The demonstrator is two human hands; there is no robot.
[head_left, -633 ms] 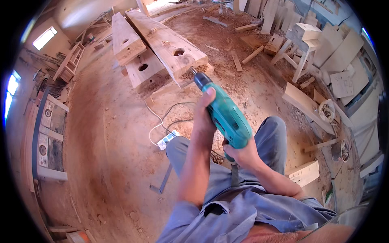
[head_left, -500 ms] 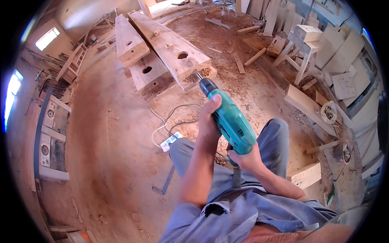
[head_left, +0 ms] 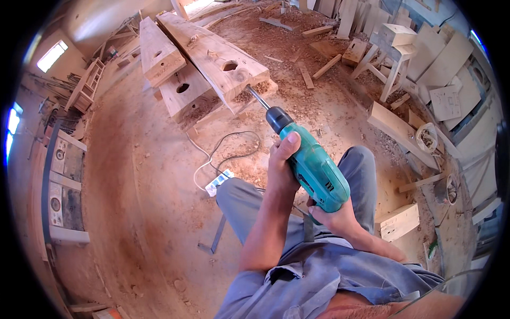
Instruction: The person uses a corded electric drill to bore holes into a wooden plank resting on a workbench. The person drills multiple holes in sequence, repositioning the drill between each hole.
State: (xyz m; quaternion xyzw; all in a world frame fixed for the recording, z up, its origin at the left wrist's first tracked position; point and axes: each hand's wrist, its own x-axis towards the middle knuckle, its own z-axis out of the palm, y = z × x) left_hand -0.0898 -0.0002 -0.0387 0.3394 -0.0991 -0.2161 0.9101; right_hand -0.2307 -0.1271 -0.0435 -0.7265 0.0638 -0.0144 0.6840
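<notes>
A teal electric drill [head_left: 319, 165] with a black chuck is held between my two hands, pointing up and left. My left hand [head_left: 284, 161] wraps round its side behind the chuck, thumb on top. At the rear, my right hand [head_left: 336, 217] closes round the handle, mostly hidden under the body. The long metal bit [head_left: 258, 98] meets the end face of a thick wooden beam [head_left: 220, 56]; how deep its tip sits cannot be seen. That beam has an oval hole in its upper face. Two more holed beams, one upper [head_left: 162, 61] and one lower [head_left: 183, 95], lie beside it.
A white power strip [head_left: 218, 182] with cables lies by my left knee, and a metal square [head_left: 213, 239] nearer me. To the right are a loose timber [head_left: 404, 135], a wooden trestle [head_left: 392, 69] and a bucket [head_left: 426, 137]. Shavings cover the floor around the beams.
The drill and both hands have drawn back toward me, down and to the right. More of the bit now shows between the chuck and the beam's end. The view has shifted slightly.
</notes>
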